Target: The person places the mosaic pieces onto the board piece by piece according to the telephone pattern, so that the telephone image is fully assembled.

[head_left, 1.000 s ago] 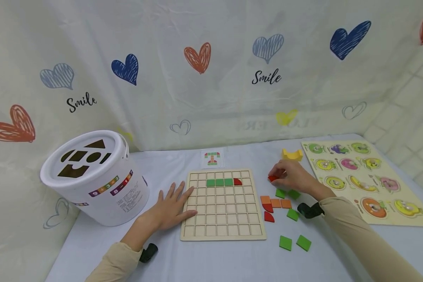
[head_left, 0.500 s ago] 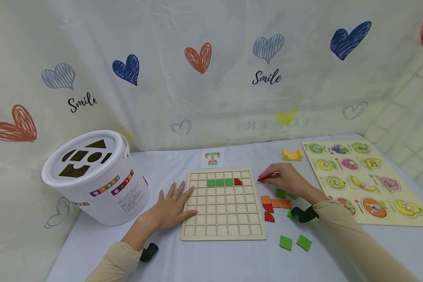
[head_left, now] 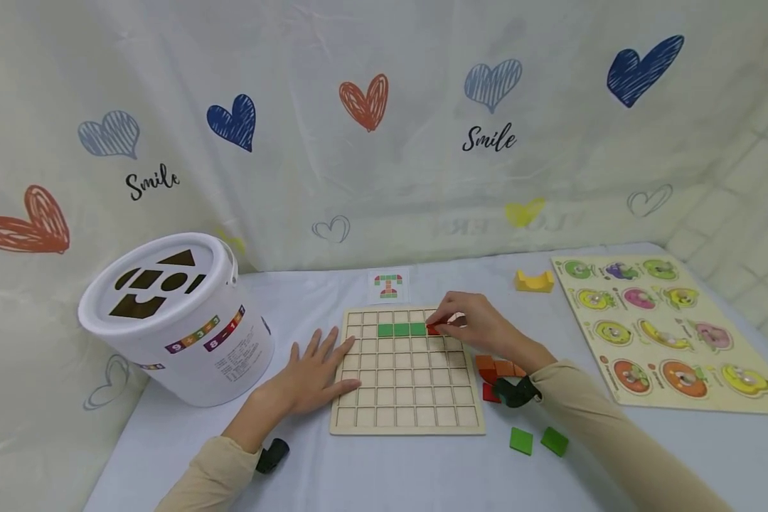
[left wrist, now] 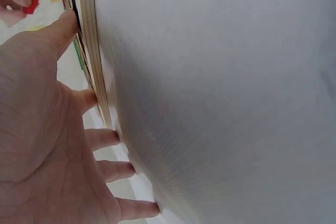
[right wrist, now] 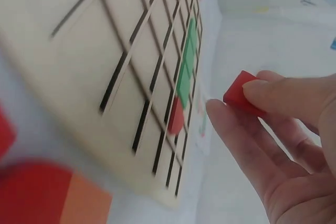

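Currently pinching red piece (right wrist: 239, 94) with right hand (head_left: 480, 321), thumb against fingers, raised off grid board (head_left: 404, 396) near its far right corner. Touching board's left edge with left hand (head_left: 306, 379), fingers spread. With green tiles (head_left: 402, 330) set in board, loose tiles (head_left: 521, 441) to its right.

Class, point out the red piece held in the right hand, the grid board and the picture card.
Red piece (right wrist: 238, 92): right wrist view, on its exposed side.
Grid board (head_left: 404, 379): head view, on a bare central square.
Picture card (head_left: 388, 286): head view, on its printed figure.
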Action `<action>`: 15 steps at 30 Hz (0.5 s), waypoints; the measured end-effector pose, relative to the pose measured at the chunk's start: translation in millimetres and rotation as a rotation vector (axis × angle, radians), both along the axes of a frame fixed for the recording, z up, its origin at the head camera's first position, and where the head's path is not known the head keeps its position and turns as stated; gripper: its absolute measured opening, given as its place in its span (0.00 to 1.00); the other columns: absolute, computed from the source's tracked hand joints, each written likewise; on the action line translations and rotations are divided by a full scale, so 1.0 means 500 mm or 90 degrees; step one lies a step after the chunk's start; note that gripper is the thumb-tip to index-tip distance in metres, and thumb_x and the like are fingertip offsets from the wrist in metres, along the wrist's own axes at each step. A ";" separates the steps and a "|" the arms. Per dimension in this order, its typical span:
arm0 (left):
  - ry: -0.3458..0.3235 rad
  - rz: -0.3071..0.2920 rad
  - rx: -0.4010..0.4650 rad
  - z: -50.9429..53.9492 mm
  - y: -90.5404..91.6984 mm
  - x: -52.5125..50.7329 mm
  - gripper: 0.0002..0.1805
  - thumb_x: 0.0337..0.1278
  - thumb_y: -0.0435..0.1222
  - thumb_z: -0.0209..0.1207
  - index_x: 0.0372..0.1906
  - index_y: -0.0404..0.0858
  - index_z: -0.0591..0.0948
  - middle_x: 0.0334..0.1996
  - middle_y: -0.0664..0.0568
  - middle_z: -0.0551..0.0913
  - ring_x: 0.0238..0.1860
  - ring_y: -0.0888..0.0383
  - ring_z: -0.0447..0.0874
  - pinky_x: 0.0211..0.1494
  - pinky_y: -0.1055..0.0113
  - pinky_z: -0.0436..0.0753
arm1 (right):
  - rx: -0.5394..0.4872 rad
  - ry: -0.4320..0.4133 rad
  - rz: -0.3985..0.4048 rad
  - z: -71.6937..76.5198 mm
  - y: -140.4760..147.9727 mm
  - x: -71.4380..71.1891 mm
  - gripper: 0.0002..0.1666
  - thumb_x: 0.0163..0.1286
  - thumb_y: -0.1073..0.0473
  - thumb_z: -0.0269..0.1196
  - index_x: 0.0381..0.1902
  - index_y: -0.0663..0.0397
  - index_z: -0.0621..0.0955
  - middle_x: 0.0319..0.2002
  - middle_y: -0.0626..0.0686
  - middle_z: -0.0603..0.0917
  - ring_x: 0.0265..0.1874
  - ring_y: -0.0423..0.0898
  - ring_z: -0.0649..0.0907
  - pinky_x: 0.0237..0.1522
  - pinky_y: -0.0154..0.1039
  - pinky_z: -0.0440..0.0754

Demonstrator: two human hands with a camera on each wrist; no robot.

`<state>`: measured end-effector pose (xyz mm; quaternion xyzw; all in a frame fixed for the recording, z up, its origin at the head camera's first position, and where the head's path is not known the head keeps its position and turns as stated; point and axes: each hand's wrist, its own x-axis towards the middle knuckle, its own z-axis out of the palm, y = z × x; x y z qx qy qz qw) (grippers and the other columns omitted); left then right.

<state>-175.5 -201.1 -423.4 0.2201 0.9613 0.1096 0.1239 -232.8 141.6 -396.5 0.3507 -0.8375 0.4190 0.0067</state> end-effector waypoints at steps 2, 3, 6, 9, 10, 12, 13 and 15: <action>-0.005 0.003 -0.006 0.002 0.001 0.000 0.46 0.76 0.64 0.47 0.85 0.43 0.53 0.84 0.35 0.46 0.82 0.30 0.38 0.74 0.22 0.43 | -0.010 -0.017 0.029 0.003 -0.017 0.001 0.10 0.66 0.76 0.69 0.44 0.65 0.90 0.37 0.51 0.83 0.39 0.48 0.85 0.45 0.41 0.89; -0.008 0.004 -0.011 0.002 0.002 0.000 0.46 0.76 0.64 0.47 0.85 0.43 0.53 0.84 0.35 0.45 0.83 0.30 0.37 0.74 0.23 0.43 | -0.014 -0.023 0.043 0.003 -0.026 0.001 0.10 0.67 0.76 0.69 0.44 0.66 0.89 0.37 0.52 0.82 0.39 0.49 0.85 0.45 0.40 0.89; -0.015 0.006 -0.021 0.004 0.003 0.000 0.45 0.77 0.64 0.47 0.86 0.44 0.53 0.84 0.36 0.45 0.83 0.31 0.38 0.74 0.23 0.44 | -0.014 -0.019 0.069 0.004 -0.049 -0.001 0.08 0.67 0.76 0.69 0.42 0.66 0.89 0.36 0.52 0.81 0.38 0.48 0.86 0.45 0.39 0.88; -0.016 0.007 -0.026 0.007 0.004 0.001 0.45 0.77 0.64 0.47 0.86 0.44 0.53 0.84 0.35 0.45 0.82 0.30 0.38 0.74 0.23 0.45 | -0.006 -0.001 0.077 0.006 -0.069 -0.004 0.08 0.66 0.76 0.69 0.42 0.65 0.90 0.35 0.51 0.81 0.37 0.47 0.86 0.43 0.38 0.88; -0.016 0.007 -0.027 0.007 0.004 0.001 0.45 0.77 0.64 0.47 0.86 0.44 0.53 0.84 0.35 0.45 0.83 0.30 0.38 0.74 0.23 0.45 | -0.003 0.005 0.078 0.006 -0.075 -0.005 0.08 0.66 0.76 0.69 0.42 0.65 0.90 0.35 0.51 0.81 0.37 0.47 0.86 0.42 0.38 0.88; -0.018 0.009 -0.027 0.008 0.005 0.001 0.45 0.77 0.64 0.47 0.86 0.44 0.52 0.84 0.36 0.45 0.83 0.31 0.38 0.74 0.23 0.44 | 0.000 0.009 0.080 0.007 -0.086 -0.009 0.08 0.65 0.75 0.70 0.42 0.65 0.90 0.35 0.52 0.82 0.37 0.47 0.86 0.41 0.39 0.88; -0.017 0.010 -0.026 0.008 0.004 0.000 0.45 0.77 0.64 0.47 0.86 0.44 0.53 0.84 0.36 0.45 0.83 0.31 0.38 0.74 0.23 0.44 | -0.001 0.003 0.081 0.006 -0.090 -0.011 0.08 0.65 0.75 0.70 0.42 0.65 0.90 0.36 0.52 0.83 0.37 0.47 0.87 0.42 0.38 0.88; -0.018 0.011 -0.024 0.007 0.004 0.000 0.45 0.77 0.64 0.47 0.86 0.44 0.53 0.84 0.36 0.45 0.83 0.31 0.37 0.74 0.23 0.44 | 0.001 -0.005 0.086 0.003 -0.098 -0.015 0.08 0.65 0.75 0.70 0.42 0.65 0.89 0.37 0.53 0.84 0.38 0.47 0.87 0.42 0.38 0.88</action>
